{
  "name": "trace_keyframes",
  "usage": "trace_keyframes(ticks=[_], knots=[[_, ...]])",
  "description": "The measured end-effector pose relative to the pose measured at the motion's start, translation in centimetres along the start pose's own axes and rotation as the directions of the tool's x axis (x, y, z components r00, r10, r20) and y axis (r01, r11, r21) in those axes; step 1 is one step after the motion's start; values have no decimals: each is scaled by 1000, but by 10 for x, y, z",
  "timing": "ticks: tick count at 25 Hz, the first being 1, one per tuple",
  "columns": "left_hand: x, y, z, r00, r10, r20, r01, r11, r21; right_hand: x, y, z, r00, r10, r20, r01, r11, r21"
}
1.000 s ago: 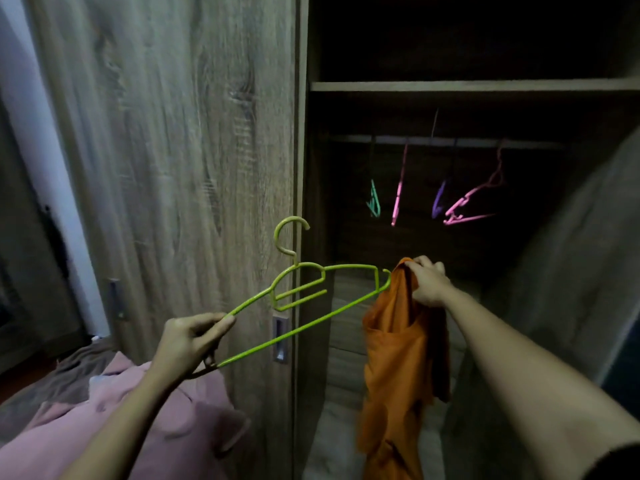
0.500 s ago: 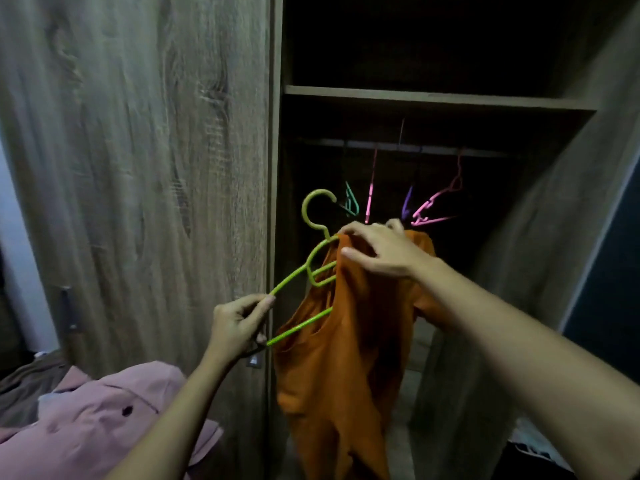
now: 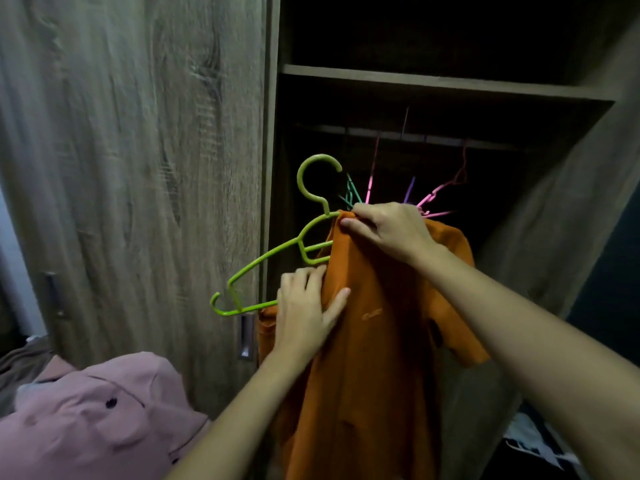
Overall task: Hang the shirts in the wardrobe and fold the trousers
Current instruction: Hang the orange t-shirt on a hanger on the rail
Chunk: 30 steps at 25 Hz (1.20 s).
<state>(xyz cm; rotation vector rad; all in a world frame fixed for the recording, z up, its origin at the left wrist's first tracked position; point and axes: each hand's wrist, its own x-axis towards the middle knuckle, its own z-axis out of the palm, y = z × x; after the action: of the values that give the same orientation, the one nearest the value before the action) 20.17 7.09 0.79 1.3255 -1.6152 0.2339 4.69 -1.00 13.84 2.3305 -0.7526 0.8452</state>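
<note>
An orange shirt [image 3: 374, 341] hangs in front of the open wardrobe, half drawn over a lime green hanger [image 3: 266, 258]. The hanger's right arm is inside the shirt; its left arm and hook stick out bare. My right hand [image 3: 391, 230] pinches the shirt's collar at the top of the hanger. My left hand [image 3: 308, 317] grips the shirt's left side below the hanger's shoulder. Behind them, several empty coloured hangers [image 3: 436, 195] hang on the wardrobe rail [image 3: 433, 138].
A closed wooden wardrobe door [image 3: 138, 168] fills the left. A shelf [image 3: 450, 83] runs above the rail. A pink garment [image 3: 93, 420] lies at the lower left. The open door panel [image 3: 571, 220] stands at the right.
My left hand let go of the hanger's end and moved onto the shirt. The shirt has been drawn further over the hanger, and everything sits closer to the wardrobe opening.
</note>
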Motion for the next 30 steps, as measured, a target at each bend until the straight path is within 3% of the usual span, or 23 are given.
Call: trace_keyframes(ticks=[4,8,12,13,15,17,20,22,23,25,27,28,30], knots=[[2,14,13,992,2,127,31,966,-257,-2,7,-6,1000,6,24,-6,1000,20],[-35,-43,19,927,97,363,-87,995,-44,-23,40,-26,983,184,-4,-184,983,-9],[-22,-96,0,909,85,407,0,979,-203,-60,69,-29,979,194,58,-190,979,-73],[-8,-97,-8,862,103,496,-12,983,-182,-70,74,-26,977,194,93,-188,980,-70],[22,-90,-18,701,110,704,-86,994,-69,-87,77,-19,967,180,182,-169,983,-75],[47,-81,-21,614,129,778,-210,978,4,-95,73,-10,958,159,237,-141,986,-92],[77,-47,-16,637,327,698,-442,897,-17,-91,59,-5,939,212,270,-204,977,-60],[84,-33,-11,720,466,514,-500,862,-81,-86,53,-5,916,291,276,-304,953,7],[84,-35,-7,796,436,419,-456,888,-59,-86,52,-6,906,332,262,-361,930,71],[79,-43,-2,923,168,347,-193,981,38,-89,53,-8,894,383,234,-430,880,201],[76,-43,-6,877,-42,479,43,999,7,-94,54,-10,886,384,260,-451,845,288],[76,-41,-7,837,-39,546,97,992,-77,-96,54,-10,877,381,292,-466,824,322],[76,-36,-14,849,27,527,138,953,-270,-99,54,-7,843,392,368,-517,778,357]])
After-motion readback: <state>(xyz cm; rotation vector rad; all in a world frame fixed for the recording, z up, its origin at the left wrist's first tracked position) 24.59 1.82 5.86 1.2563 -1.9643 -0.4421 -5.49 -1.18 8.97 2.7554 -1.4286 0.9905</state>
